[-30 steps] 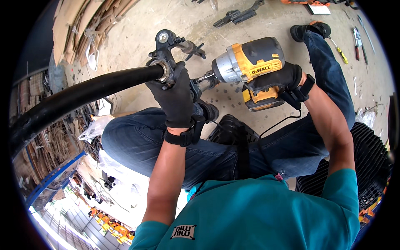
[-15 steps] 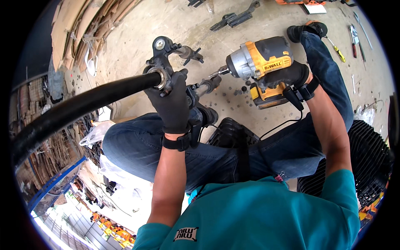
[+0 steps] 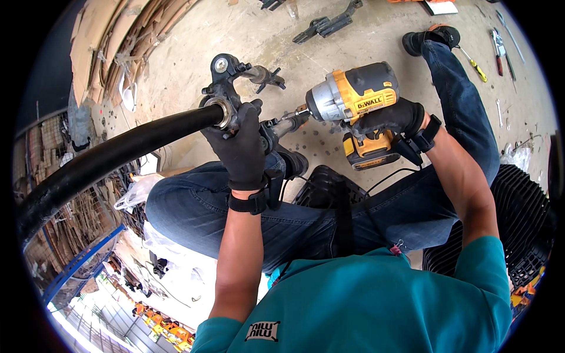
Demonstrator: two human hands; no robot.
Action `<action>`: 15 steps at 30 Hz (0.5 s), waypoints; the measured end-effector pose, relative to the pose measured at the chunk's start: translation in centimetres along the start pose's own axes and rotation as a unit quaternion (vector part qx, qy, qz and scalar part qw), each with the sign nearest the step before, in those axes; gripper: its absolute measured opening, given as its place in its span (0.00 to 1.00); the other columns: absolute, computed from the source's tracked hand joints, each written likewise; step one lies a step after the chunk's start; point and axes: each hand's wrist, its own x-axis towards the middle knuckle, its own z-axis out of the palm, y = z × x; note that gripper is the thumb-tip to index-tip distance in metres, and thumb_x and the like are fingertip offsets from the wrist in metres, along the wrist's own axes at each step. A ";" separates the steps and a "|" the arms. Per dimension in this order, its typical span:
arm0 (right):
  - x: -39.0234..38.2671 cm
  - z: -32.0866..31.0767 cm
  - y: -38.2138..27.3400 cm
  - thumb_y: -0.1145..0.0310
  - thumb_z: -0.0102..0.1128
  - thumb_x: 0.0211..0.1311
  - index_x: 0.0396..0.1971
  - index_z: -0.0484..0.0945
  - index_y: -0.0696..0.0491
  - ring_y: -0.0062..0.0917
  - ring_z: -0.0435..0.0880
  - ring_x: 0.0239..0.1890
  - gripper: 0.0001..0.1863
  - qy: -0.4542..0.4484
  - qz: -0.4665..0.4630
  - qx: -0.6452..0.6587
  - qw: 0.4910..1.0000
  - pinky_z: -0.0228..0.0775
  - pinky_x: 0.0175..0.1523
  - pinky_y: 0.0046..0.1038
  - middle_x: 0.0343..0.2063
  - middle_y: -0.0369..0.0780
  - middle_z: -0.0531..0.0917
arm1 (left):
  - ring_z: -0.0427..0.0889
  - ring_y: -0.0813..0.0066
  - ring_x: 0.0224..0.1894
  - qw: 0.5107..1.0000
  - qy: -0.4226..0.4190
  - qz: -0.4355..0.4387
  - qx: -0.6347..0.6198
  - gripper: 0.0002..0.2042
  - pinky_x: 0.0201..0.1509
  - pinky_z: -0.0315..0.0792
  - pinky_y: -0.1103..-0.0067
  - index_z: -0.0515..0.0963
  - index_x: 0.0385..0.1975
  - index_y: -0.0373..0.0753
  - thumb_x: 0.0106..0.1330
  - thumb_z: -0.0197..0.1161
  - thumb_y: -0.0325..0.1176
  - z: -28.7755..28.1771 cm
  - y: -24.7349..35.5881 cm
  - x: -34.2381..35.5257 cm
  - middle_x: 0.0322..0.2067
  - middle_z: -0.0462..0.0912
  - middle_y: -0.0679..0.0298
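My left hand [image 3: 242, 154], in a black glove, is closed around a dark metal fork-like clamp [image 3: 228, 88] with short round legs. From the clamp's ring a thick black curved tube [image 3: 135, 140] runs out to the left. My right hand [image 3: 401, 117], also gloved, grips the handle of a yellow and black cordless impact driver [image 3: 369, 88]. The driver points left, and its bit [image 3: 289, 114] meets the near leg [image 3: 283, 126] of the clamp. Whether the bit sits in a screw there is too small to tell.
Dark metal parts [image 3: 329, 25] lie on the concrete floor ahead. On the right are a yellow-handled screwdriver [image 3: 478, 72], red-handled pliers [image 3: 499, 52] and a wrench [image 3: 499, 112]. Flattened cardboard [image 3: 97, 50] is stacked at the far left. A black ribbed crate [image 3: 491, 223] stands beside me.
My right hand has brought the impact driver left and slightly down, so its bit now reaches the clamp's near leg. My left hand has stayed nearly still on the clamp.
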 end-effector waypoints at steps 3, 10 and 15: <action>0.0 0.8 0.2 0.75 0.70 0.54 0.52 0.78 0.58 0.25 0.86 0.40 0.24 0.010 0.003 0.012 1.000 0.81 0.45 0.26 0.41 0.43 0.86 | 0.80 0.75 0.41 1.000 0.002 0.002 0.016 0.23 0.43 0.78 0.79 0.63 0.51 0.31 0.58 0.66 0.20 -0.1 -0.2 0.0 0.42 0.75 0.58; 0.0 0.8 0.6 0.75 0.70 0.54 0.53 0.78 0.58 0.24 0.85 0.41 0.24 0.010 -0.002 0.054 0.999 0.80 0.46 0.25 0.42 0.42 0.86 | 0.83 0.71 0.43 0.999 -0.011 -0.011 -0.031 0.22 0.46 0.80 0.76 0.61 0.51 0.31 0.59 0.63 0.18 0.4 0.9 0.0 0.42 0.74 0.57; -0.3 1.7 -0.5 0.76 0.70 0.54 0.53 0.78 0.58 0.24 0.85 0.40 0.24 0.019 0.015 0.035 0.999 0.80 0.46 0.25 0.41 0.42 0.86 | 0.83 0.71 0.43 0.999 -0.016 -0.015 -0.038 0.22 0.47 0.80 0.76 0.61 0.51 0.31 0.59 0.62 0.17 0.5 0.8 0.1 0.42 0.74 0.57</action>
